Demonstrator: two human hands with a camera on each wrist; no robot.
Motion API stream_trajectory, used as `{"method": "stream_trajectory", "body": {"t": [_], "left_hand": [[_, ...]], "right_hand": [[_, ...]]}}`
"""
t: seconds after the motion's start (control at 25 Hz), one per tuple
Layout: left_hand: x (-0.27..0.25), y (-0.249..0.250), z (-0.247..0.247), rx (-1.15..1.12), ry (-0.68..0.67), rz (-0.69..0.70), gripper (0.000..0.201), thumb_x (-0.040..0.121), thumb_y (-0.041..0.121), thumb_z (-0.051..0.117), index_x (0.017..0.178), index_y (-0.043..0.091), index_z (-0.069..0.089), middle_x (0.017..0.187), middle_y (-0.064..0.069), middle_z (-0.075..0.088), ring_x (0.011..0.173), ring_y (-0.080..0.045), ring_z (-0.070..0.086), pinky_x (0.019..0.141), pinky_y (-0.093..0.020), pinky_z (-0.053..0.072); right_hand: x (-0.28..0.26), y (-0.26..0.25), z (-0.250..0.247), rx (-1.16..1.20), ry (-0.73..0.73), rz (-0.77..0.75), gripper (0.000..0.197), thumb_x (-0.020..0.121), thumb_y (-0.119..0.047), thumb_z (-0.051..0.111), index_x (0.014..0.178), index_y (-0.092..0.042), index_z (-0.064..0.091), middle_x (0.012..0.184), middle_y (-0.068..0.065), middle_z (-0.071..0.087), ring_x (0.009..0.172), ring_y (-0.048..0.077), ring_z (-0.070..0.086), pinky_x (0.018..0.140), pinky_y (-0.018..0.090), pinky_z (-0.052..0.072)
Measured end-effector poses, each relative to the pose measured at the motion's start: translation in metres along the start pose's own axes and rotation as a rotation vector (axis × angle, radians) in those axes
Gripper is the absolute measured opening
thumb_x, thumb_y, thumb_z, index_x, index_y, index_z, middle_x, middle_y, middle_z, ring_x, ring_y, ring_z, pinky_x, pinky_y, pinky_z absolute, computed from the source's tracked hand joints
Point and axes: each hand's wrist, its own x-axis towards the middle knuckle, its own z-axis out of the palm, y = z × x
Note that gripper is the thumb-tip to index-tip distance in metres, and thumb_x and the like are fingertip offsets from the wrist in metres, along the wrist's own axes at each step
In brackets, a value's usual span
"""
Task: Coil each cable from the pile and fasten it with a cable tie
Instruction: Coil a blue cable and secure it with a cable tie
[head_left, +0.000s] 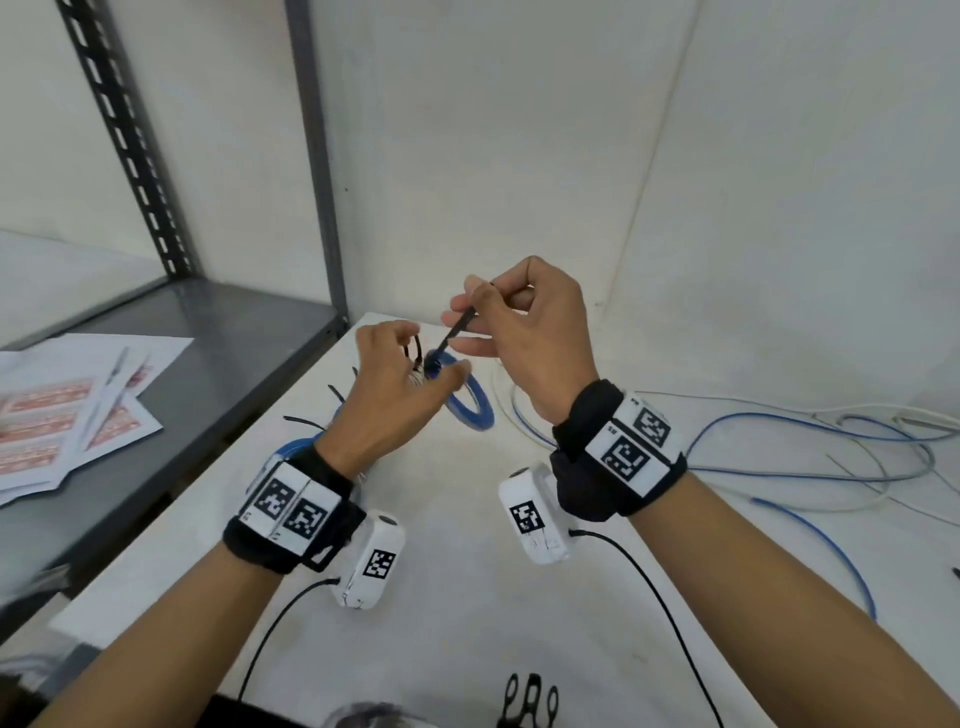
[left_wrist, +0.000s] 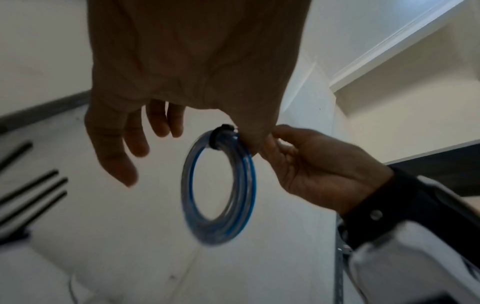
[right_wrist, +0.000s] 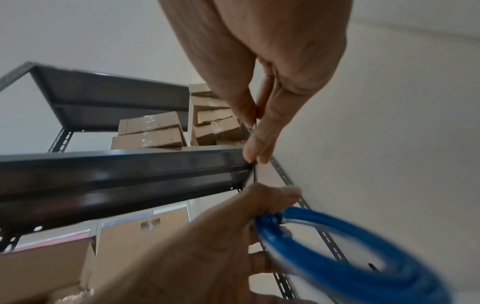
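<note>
A coil of blue cable (head_left: 475, 408) hangs above the white table (head_left: 467, 597), with a black cable tie (head_left: 457, 327) looped round its top. My left hand (head_left: 415, 364) pinches the coil (left_wrist: 249, 185) at the tie's head (left_wrist: 221, 133); its other fingers (left_wrist: 116, 156) hang loose. Up and to the right of it, my right hand (head_left: 467, 317) pinches the tie's tail (right_wrist: 255, 174) between thumb and fingertips (right_wrist: 250, 152), and the tail runs taut down to the coil (right_wrist: 337, 267). The left hand (right_wrist: 233, 236) grips the coil just beneath.
Loose blue and grey cables (head_left: 831, 452) sprawl over the table's right side. Spare black ties (head_left: 311, 421) lie left of my left hand, near another blue coil (head_left: 291, 449). More black ties (head_left: 524, 701) lie at the near edge. A grey metal shelf (head_left: 208, 338) with papers (head_left: 67, 415) stands to the left.
</note>
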Motion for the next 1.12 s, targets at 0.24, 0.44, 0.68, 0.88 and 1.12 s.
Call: {"method": "stream_trajectory", "body": {"t": [0.24, 0.44, 0.68, 0.88, 1.12], "left_hand": [[-0.006, -0.007, -0.085, 0.020, -0.255, -0.120, 0.022, 0.083, 0.024, 0.082, 0.098, 0.009, 0.074, 0.080, -0.009, 0.077, 0.066, -0.020, 0.069, 0.065, -0.034, 0.055], [-0.010, -0.053, -0.114, 0.166, -0.657, -0.188, 0.022, 0.079, 0.023, 0.083, 0.097, 0.012, 0.078, 0.082, -0.020, 0.076, 0.069, -0.025, 0.068, 0.069, -0.034, 0.050], [-0.006, -0.099, -0.095, 0.230, -0.562, -0.116, 0.020, 0.077, 0.018, 0.087, 0.095, 0.014, 0.080, 0.076, -0.002, 0.077, 0.069, -0.014, 0.068, 0.072, -0.023, 0.055], [0.007, -0.100, -0.096, 0.422, -0.627, -0.040, 0.032, 0.077, 0.011, 0.088, 0.104, 0.025, 0.077, 0.096, 0.010, 0.077, 0.085, 0.003, 0.068, 0.075, -0.010, 0.051], [0.029, -0.034, -0.102, 0.575, -0.517, 0.038, 0.037, 0.086, -0.012, 0.048, 0.083, 0.018, 0.071, 0.082, 0.004, 0.075, 0.078, -0.008, 0.068, 0.060, -0.011, 0.049]], "right_hand": [[-0.002, 0.034, 0.033, -0.173, -0.316, 0.049, 0.036, 0.081, -0.027, 0.084, 0.101, -0.003, 0.067, 0.099, 0.009, 0.076, 0.086, 0.021, 0.073, 0.073, 0.034, 0.061], [-0.017, 0.095, 0.056, -0.589, -0.908, 0.278, 0.072, 0.071, -0.030, 0.092, 0.135, -0.016, 0.060, 0.112, 0.003, 0.072, 0.094, 0.015, 0.070, 0.086, 0.035, 0.059], [-0.030, 0.135, 0.070, -0.503, -0.900, 0.497, 0.062, 0.077, -0.007, 0.086, 0.130, -0.005, 0.054, 0.099, 0.015, 0.076, 0.086, 0.023, 0.072, 0.089, 0.037, 0.059], [-0.040, 0.145, 0.075, -0.368, -0.604, 0.664, 0.020, 0.086, -0.001, 0.077, 0.085, -0.008, 0.058, 0.088, 0.023, 0.073, 0.086, 0.041, 0.074, 0.088, 0.049, 0.060], [-0.016, 0.133, 0.043, -0.585, -0.516, 0.595, 0.020, 0.085, -0.011, 0.080, 0.093, -0.010, 0.062, 0.093, 0.018, 0.074, 0.070, 0.025, 0.075, 0.079, 0.039, 0.063]]}}
